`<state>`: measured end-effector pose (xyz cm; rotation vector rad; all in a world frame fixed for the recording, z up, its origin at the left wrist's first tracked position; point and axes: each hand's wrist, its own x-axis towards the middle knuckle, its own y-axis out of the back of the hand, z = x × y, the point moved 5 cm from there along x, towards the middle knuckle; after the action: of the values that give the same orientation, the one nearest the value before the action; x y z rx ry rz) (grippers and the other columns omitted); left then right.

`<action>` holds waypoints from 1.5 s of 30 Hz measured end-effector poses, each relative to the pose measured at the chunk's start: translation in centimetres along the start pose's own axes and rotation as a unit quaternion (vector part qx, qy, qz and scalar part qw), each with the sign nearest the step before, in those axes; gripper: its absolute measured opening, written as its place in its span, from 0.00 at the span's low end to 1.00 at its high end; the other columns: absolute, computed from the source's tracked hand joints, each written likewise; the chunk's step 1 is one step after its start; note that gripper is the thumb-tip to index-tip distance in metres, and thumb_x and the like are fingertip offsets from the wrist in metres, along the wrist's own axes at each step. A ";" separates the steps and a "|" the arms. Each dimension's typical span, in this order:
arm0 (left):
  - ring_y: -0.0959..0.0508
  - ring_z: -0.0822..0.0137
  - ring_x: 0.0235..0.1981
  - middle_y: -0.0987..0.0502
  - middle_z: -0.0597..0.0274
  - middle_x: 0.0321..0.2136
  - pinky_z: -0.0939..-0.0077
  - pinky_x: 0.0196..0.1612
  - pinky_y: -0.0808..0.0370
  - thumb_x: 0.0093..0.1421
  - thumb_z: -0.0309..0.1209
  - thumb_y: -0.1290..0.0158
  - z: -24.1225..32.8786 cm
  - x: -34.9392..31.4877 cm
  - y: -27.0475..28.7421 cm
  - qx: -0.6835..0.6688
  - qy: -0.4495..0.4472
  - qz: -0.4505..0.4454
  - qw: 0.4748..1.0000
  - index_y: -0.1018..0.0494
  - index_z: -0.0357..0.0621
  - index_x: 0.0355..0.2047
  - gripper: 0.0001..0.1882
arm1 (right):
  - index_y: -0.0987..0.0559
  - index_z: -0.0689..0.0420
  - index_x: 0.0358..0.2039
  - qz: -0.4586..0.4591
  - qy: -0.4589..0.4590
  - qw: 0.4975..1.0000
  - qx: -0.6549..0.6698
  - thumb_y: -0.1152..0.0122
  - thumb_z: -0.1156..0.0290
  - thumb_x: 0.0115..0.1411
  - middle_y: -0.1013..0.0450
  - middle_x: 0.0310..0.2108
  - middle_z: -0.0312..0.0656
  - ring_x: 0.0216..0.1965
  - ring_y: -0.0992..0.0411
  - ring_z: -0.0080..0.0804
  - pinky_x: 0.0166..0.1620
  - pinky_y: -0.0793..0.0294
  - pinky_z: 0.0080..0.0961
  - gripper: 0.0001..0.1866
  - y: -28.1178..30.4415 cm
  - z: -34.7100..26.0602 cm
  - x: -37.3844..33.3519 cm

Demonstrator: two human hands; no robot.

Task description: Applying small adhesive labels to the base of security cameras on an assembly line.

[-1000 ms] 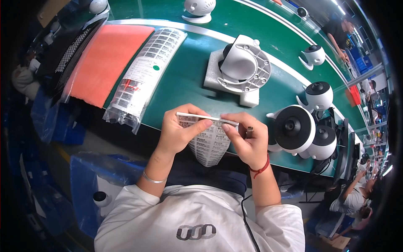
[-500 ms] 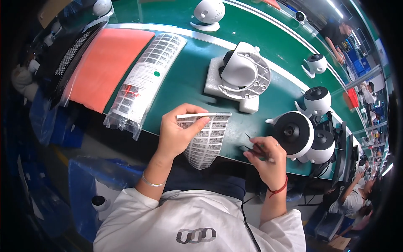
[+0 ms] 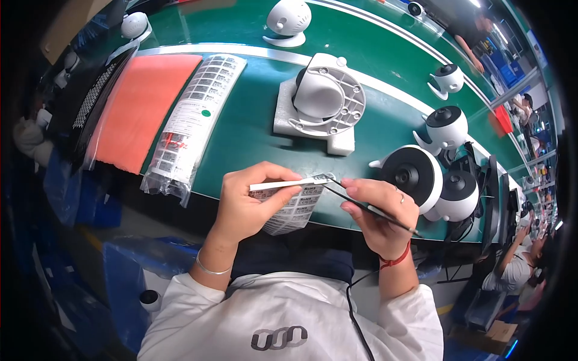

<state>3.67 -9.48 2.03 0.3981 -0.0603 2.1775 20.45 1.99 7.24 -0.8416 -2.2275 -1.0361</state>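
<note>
My left hand (image 3: 250, 195) pinches a folded sheet of printed labels (image 3: 292, 210), whose lower part hangs down in front of the bench edge. Dark tweezers (image 3: 376, 210) are held in my right hand (image 3: 385, 216), with their tips at the right end of the sheet's folded top edge. Whether the tips grip a label there, I cannot make out. Beyond my hands, a white camera with a ribbed round base (image 3: 325, 96) lies on its side in a white foam block (image 3: 342, 144).
Several black-and-white cameras (image 3: 412, 174) crowd the right of the green bench (image 3: 241, 132). To the left lie a bagged label pack (image 3: 192, 120) and an orange sheet (image 3: 144, 114). One camera (image 3: 289, 21) stands on the far side; a person (image 3: 515, 265) sits at far right.
My right hand has moved left and up, bringing the tweezers to the label sheet's edge. The sheet's right end has dipped slightly. The whole view has shifted a little.
</note>
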 end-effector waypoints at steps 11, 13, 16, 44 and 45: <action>0.18 0.72 0.31 0.17 0.59 0.31 0.81 0.34 0.24 0.51 0.15 0.40 0.0 0.4 -0.1 0.027 -0.043 -0.073 0.996 0.20 0.37 0.34 0.10 | 0.20 0.65 0.33 -0.008 -0.079 0.995 0.066 0.31 0.84 0.49 0.19 0.34 0.47 0.31 0.20 0.33 0.36 0.23 0.20 0.10 1.0 1.6 -0.2; 0.18 0.72 0.33 0.17 0.59 0.32 0.81 0.35 0.24 0.52 0.15 0.41 -0.2 0.5 -0.2 0.017 -0.036 -0.078 0.996 0.20 0.37 0.34 0.10 | 0.19 0.65 0.33 -0.009 -0.092 0.994 0.065 0.32 0.85 0.49 0.19 0.34 0.47 0.30 0.20 0.33 0.36 0.23 0.20 0.09 0.9 1.7 0.1; 0.18 0.71 0.33 0.17 0.58 0.32 0.80 0.36 0.23 0.52 0.15 0.41 -0.3 0.6 -0.1 0.019 -0.025 -0.093 0.995 0.20 0.38 0.37 0.11 | 0.19 0.65 0.33 -0.005 -0.079 0.995 0.067 0.32 0.86 0.49 0.19 0.33 0.47 0.31 0.20 0.33 0.35 0.23 0.21 0.09 0.6 1.7 -0.1; 0.21 0.66 0.26 0.21 0.56 0.24 0.73 0.34 0.27 0.49 0.22 0.36 -4.6 4.6 -0.9 0.025 0.089 -0.152 0.984 0.43 0.50 0.66 0.44 | 0.18 0.62 0.34 0.014 0.049 0.979 -0.199 0.36 0.79 0.45 0.20 0.37 0.47 0.36 0.20 0.39 0.37 0.20 0.27 0.12 -4.8 5.3 1.4; 0.21 0.67 0.26 0.21 0.56 0.24 0.73 0.34 0.27 0.49 0.22 0.36 -4.6 4.6 -0.9 0.026 0.089 -0.155 0.984 0.43 0.50 0.66 0.44 | 0.18 0.62 0.34 0.009 0.042 0.979 -0.202 0.37 0.79 0.46 0.20 0.37 0.47 0.36 0.20 0.38 0.37 0.20 0.27 0.11 -4.8 5.3 1.4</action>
<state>0.66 -4.47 -0.98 0.2238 0.1478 1.8994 14.93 4.24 2.98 -0.9600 -1.9630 -1.5156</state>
